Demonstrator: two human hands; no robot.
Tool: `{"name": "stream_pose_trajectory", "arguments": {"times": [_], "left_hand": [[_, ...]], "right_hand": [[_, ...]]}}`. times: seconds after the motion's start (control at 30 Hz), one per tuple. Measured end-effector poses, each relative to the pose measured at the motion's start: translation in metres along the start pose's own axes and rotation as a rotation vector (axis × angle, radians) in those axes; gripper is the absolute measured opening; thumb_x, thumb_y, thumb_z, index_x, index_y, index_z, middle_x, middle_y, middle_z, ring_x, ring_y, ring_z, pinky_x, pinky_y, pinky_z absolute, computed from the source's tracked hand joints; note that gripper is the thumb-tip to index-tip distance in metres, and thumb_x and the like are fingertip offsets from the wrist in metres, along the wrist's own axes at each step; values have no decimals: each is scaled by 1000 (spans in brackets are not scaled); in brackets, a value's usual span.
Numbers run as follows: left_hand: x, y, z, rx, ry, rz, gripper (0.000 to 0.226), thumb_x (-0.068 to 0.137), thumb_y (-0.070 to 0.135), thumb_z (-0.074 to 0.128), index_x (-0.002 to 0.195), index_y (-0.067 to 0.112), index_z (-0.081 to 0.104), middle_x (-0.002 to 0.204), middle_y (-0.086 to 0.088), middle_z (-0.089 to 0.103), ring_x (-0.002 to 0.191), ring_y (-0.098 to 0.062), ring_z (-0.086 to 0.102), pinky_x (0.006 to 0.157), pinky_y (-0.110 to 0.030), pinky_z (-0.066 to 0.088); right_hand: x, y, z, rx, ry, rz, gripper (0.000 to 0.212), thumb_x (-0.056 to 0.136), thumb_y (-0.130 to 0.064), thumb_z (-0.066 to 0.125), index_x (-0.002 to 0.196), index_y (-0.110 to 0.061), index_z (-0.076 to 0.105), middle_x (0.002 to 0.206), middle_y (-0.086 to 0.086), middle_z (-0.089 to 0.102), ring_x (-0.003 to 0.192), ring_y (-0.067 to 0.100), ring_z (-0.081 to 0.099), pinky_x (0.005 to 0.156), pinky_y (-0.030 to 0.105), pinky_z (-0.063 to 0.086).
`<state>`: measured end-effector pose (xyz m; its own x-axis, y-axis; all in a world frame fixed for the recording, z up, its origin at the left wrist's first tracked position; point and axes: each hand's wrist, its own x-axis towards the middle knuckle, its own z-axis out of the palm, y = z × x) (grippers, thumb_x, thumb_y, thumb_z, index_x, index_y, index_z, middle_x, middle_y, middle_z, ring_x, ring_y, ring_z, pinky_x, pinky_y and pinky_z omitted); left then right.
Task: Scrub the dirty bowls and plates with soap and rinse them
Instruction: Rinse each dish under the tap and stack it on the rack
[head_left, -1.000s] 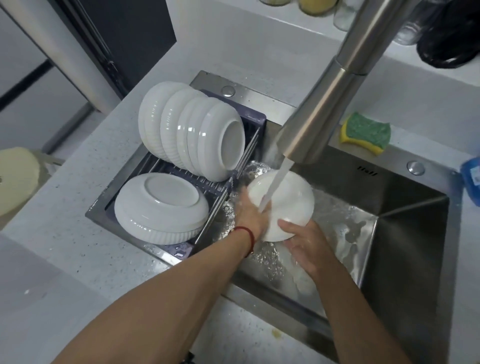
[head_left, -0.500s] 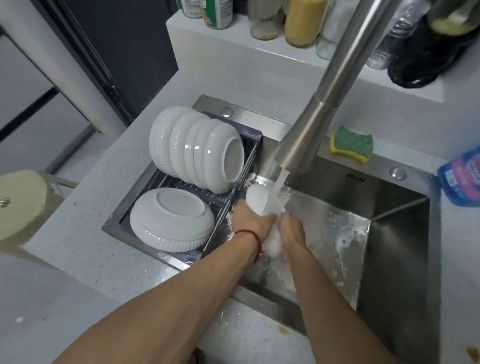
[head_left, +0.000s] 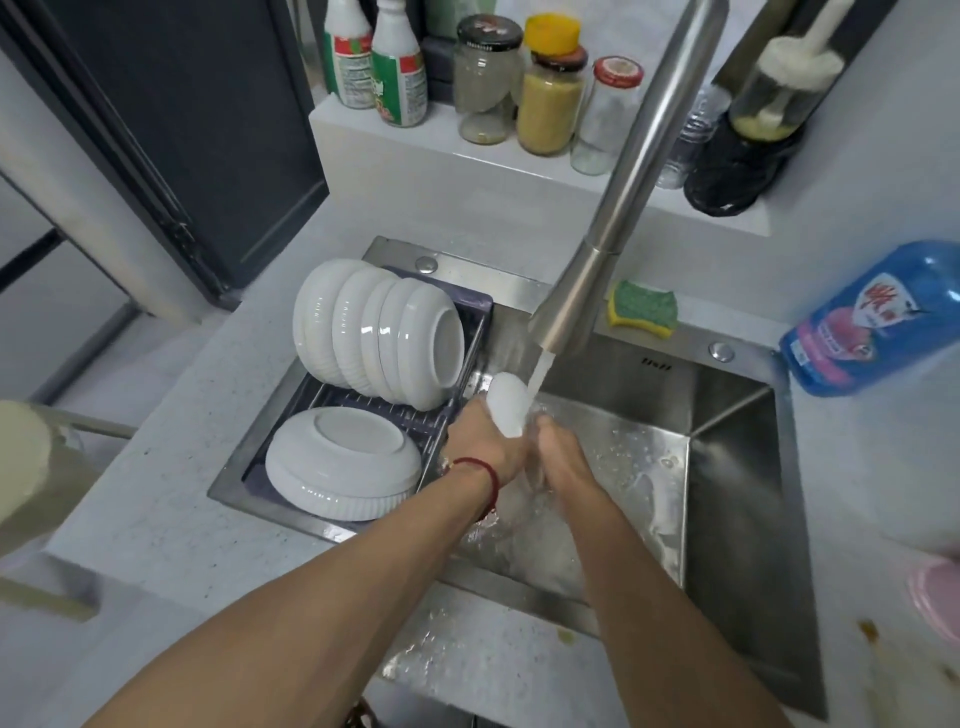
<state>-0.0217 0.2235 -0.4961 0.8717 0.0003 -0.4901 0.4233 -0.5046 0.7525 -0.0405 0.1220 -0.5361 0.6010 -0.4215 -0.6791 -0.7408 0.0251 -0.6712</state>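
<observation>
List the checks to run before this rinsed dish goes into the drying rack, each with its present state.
1. Water runs from the faucet onto the white dish: ok.
2. Left hand grips the dish: ok.
3. Right hand holds the dish: cannot tell, water blurs it.
4. Soap fully rinsed off: cannot tell.
5. Free slot in the drying rack beside the leaning bowls: cannot tell.
6. Upside-down bowl lies flat in the rack: ok.

Lower part of white dish (head_left: 508, 405) hidden between both hands, fingers unseen.
</observation>
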Motion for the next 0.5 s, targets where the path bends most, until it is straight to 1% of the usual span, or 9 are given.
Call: {"name": "stream_pose_trajectory", "arguments": {"times": [0.07,0.13,0.17,0.23,0.3,0.33,0.37,0.43,0.5], "left_hand": [[-2,-1,-4,-28,-10,-5,51,79,29,87,120,15,60,116,-5,69,105,-26,66,94,-37,56],[-4,-1,-12,-88,-9,-17,50,75,20,89,115,12,60,115,-3,68,105,-26,64,96,-35,54],[-5,0,-19,-132,-1,-33,56,71,21,90,118,10,62,115,-4,69,106,-27,65,98,-39,55],[-7,-1,-36,-263,14,-80,69,59,25,92,121,11,66,113,-7,72,104,-31,68,95,-50,58],[-7,-7,-57,-427,10,-131,68,53,22,91,116,10,69,108,-11,74,100,-35,70,89,-56,60],[-8,-11,-69,-490,-5,-155,66,54,17,93,115,8,69,109,-13,75,100,-37,71,88,-58,61],[-7,-16,-82,-538,-22,-175,63,57,12,93,115,8,68,110,-15,75,100,-39,71,86,-59,61],[-7,-27,-111,-599,-45,-212,56,66,4,91,117,6,68,111,-17,75,101,-40,72,81,-59,62],[-6,-38,-138,-660,-53,-251,49,73,-1,86,119,2,68,110,-19,76,101,-40,72,70,-52,63]], "right_hand": [[4,-2,-4,-7,5,-16,46,88,-53,43,100,-18,70,109,11,71,102,32,65,98,47,53],[7,-3,-10,-8,20,-31,48,89,-47,41,112,-16,70,114,15,71,104,35,67,90,43,54],[14,2,-13,0,23,-26,44,91,-44,42,112,-16,70,114,16,71,103,36,67,83,41,53],[8,1,-14,45,15,15,36,95,-40,46,108,-16,71,109,15,73,100,36,69,80,44,57],[-1,1,-13,116,-9,58,28,102,-35,50,100,-15,69,99,13,72,92,31,69,74,47,62],[-4,4,-12,130,-28,62,25,105,-30,49,99,-14,67,94,11,70,86,27,68,66,42,60],[-7,5,-11,124,-52,62,22,107,-25,47,103,-12,65,93,12,68,84,26,66,64,39,57],[-9,11,-7,92,-95,73,23,107,-19,45,114,-6,63,99,22,67,94,32,68,74,41,59],[-7,15,-2,88,-101,78,23,105,-17,47,116,-5,62,103,18,66,97,32,65,86,46,58]]}}
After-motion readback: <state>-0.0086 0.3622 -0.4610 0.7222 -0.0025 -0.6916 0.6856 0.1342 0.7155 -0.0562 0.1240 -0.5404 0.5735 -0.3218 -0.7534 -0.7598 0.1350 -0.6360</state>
